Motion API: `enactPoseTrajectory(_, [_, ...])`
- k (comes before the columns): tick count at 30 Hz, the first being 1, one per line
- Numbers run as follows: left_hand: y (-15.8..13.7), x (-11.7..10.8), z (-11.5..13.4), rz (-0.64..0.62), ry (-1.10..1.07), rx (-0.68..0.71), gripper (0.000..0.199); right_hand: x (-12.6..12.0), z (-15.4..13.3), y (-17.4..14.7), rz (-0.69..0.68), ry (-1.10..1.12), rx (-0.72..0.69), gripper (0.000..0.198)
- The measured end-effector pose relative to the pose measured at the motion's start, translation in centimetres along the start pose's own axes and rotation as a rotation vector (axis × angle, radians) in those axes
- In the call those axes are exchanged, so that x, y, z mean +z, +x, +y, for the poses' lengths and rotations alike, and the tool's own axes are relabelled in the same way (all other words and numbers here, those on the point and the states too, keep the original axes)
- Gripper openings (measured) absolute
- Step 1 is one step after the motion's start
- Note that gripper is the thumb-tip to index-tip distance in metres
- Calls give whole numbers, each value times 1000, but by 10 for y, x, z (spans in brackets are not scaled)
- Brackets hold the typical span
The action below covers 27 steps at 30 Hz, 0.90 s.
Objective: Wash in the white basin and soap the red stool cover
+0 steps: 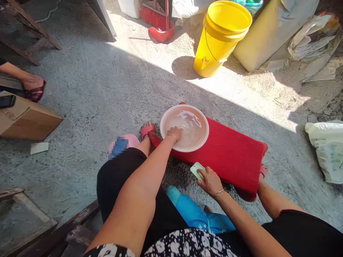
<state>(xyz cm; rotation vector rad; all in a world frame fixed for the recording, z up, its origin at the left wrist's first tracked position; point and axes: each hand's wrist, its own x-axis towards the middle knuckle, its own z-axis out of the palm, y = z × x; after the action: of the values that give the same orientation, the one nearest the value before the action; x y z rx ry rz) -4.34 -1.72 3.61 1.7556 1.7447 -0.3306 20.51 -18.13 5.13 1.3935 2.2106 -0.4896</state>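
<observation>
The top [184, 244] is black-and-white, the bottoms [118, 178] black, the slippers [150, 129] pink.

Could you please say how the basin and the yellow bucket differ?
The basin is pale and shallow, the bucket yellow and tall. The basin, on a red covering, has the left hand in it; the bucket stands untouched on the floor. Both are round and open-topped.

Rough gray floor [88, 92], far part in sunlight [158, 53].
</observation>
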Motion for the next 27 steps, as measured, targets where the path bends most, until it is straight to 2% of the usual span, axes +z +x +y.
enactPoseTrajectory(2, [-2,-2,2,17,10,-8,44,-12,-23,20,65,36,-28,42])
enactPoseTrajectory(5, [-5,-4,5,29,8,-17,43,-30,-52,53,88,22,-88,43])
enactPoseTrajectory(8, [-6,-4,8,41,13,-1,42,-37,-54,74,69,-29,-112,45])
enactPoseTrajectory(10, [-5,-5,10,49,22,19,43,-35,-36,74,61,-45,-89,47])
enactPoseTrajectory(13, [-5,-6,14,53,46,25,45,-21,13,52,50,-51,16,47])
enactPoseTrajectory(18, [-10,-9,19,19,109,20,45,8,120,-18,-118,-36,300,49])
enactPoseTrajectory(21, [-14,-11,23,-6,156,3,46,15,171,-60,-209,-44,464,44])
enactPoseTrajectory(24, [-19,-14,30,-48,203,4,48,14,190,-83,-188,-69,541,41])
enactPoseTrajectory(27, [-27,-15,41,-120,243,95,50,14,172,-79,-80,-17,464,48])
